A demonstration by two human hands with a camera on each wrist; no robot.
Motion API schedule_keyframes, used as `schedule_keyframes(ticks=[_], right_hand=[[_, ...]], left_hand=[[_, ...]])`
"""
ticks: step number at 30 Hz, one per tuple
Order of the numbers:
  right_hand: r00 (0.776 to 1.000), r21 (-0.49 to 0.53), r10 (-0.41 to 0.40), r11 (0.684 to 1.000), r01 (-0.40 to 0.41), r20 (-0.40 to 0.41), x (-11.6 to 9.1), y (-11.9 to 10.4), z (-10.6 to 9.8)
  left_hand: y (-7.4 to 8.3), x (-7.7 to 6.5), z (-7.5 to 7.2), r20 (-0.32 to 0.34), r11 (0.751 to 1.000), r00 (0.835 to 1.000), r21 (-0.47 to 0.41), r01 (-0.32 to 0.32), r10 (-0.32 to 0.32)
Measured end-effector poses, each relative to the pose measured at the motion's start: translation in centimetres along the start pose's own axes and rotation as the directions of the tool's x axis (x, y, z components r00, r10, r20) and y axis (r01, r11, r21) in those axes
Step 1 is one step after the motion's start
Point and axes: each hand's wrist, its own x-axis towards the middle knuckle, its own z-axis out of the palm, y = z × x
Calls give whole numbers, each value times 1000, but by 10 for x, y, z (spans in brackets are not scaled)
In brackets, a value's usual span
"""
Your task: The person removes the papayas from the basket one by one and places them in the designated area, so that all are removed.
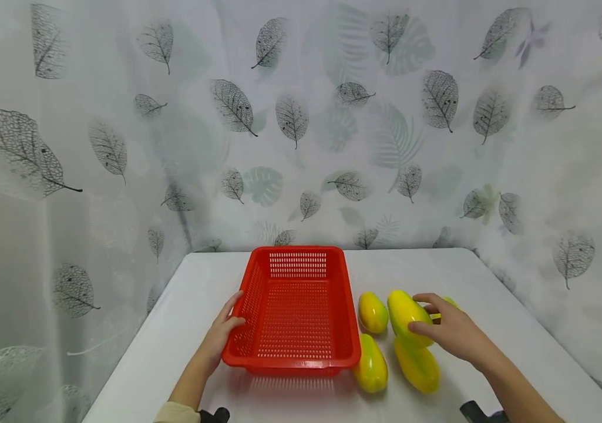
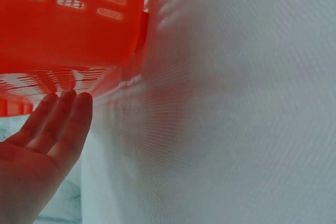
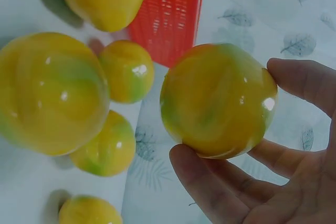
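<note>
My right hand holds a glossy yellow-green mango between thumb and fingertips, raised over the other mangoes. In the right wrist view the held mango shows its rounded end, with fingertips on opposite sides. At the left side of a red perforated plastic basket, my left hand grips the rim, thumb over the top edge. From the left wrist view, its fingers reach under the rim along the outer wall. No fruit lies in the basket.
Right of the basket, mangoes lie on the white table: one farther back, one by the near corner, one below the held fruit. Another mango is partly hidden behind my right hand. A leaf-patterned curtain surrounds the table.
</note>
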Motion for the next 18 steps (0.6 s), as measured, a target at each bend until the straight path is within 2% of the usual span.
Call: schedule_keyframes(ticks=[18], right_hand=[[994, -14, 107, 994, -107, 20, -12, 41, -11]], left_hand=[[-1, -1, -1, 8, 1000, 1000, -8, -9, 9]])
